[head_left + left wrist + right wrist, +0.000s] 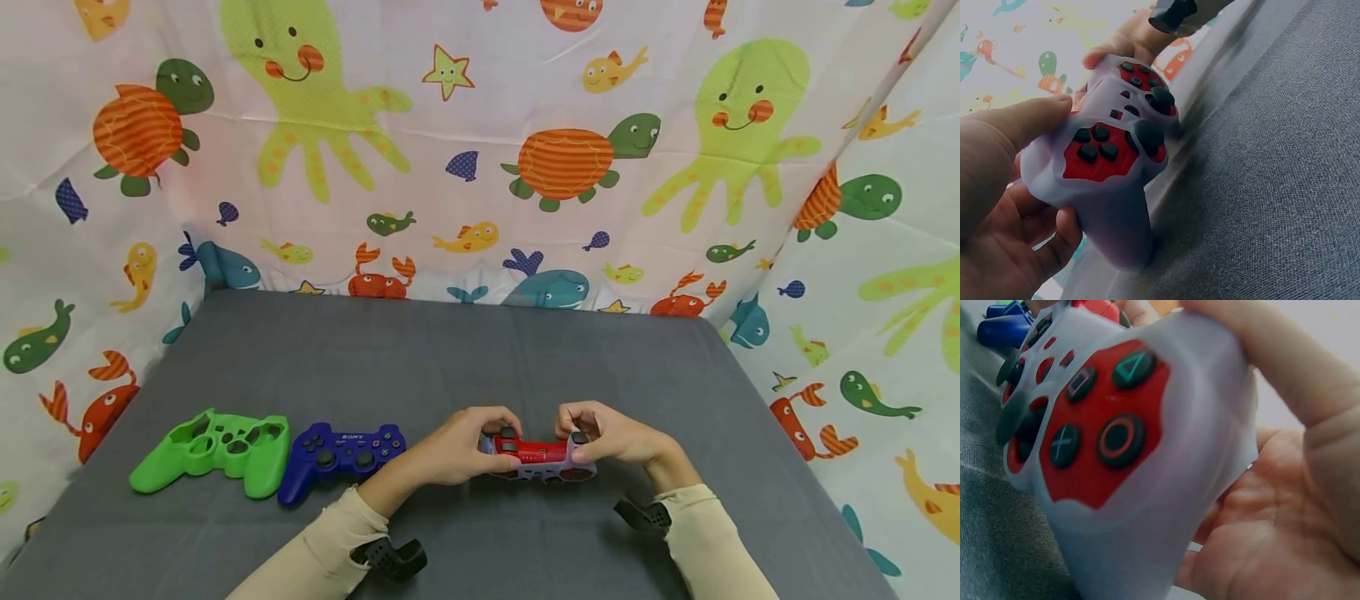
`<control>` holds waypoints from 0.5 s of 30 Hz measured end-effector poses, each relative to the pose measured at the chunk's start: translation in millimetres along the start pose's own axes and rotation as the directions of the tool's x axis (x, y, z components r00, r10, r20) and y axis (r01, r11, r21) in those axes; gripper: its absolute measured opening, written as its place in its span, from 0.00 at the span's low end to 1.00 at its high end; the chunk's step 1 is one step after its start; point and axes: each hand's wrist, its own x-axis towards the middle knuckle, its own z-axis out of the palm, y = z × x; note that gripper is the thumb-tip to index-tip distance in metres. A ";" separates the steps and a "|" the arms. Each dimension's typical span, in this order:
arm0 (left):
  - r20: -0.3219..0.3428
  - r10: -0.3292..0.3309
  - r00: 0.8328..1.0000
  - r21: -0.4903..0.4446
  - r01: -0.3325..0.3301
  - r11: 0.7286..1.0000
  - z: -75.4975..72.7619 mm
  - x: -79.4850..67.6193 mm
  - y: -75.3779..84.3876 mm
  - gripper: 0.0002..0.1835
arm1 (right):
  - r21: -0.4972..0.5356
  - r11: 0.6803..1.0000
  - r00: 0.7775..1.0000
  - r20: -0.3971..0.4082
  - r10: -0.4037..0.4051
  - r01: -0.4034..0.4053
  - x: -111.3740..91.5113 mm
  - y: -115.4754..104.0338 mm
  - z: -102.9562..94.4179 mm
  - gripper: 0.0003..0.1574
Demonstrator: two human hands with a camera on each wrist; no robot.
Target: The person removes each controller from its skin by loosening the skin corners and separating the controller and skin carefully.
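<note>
Both hands hold a red game controller point(542, 452) by its two ends, low over the table in front of me. A translucent whitish silicone cover point(1116, 212) wraps its face and grips, and the red face, black buttons and thumbsticks show through its openings. My left hand point(463, 446) grips one end, thumb on the top edge and fingers behind in the left wrist view. At the other end my right hand point(621, 437) grips with its thumb over the shoulder edge. The top edge of the controller, between the hands, shows bare red in the head view.
Left of my left hand lies a blue Sony controller point(341, 457), its right end near my forearm. Beside it is a green silicone controller cover point(225, 450) with holes. Dark grey cloth covers the table point(450, 358); a printed sea-animal curtain point(465, 125) stands behind and at the sides.
</note>
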 end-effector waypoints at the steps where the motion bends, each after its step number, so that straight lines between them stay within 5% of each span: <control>1: 0.003 0.006 1.000 -0.003 -0.006 1.000 -0.1 0.1 0.5 0.17 | -0.009 1.000 1.000 -0.010 -0.002 0.002 -0.6 -0.7 0.0 0.21; 8: -0.066 -0.016 0.998 -0.011 0.015 1.000 2.5 0.7 -1.6 0.14 | -0.049 0.997 0.994 -0.095 -0.059 0.054 -3.8 -8.8 -2.2 0.18; 15: -0.166 -0.041 0.985 -0.034 0.036 0.999 5.2 2.9 -1.8 0.16 | -0.316 0.948 0.983 -0.185 -0.014 -0.046 -16.6 -20.6 -9.0 0.14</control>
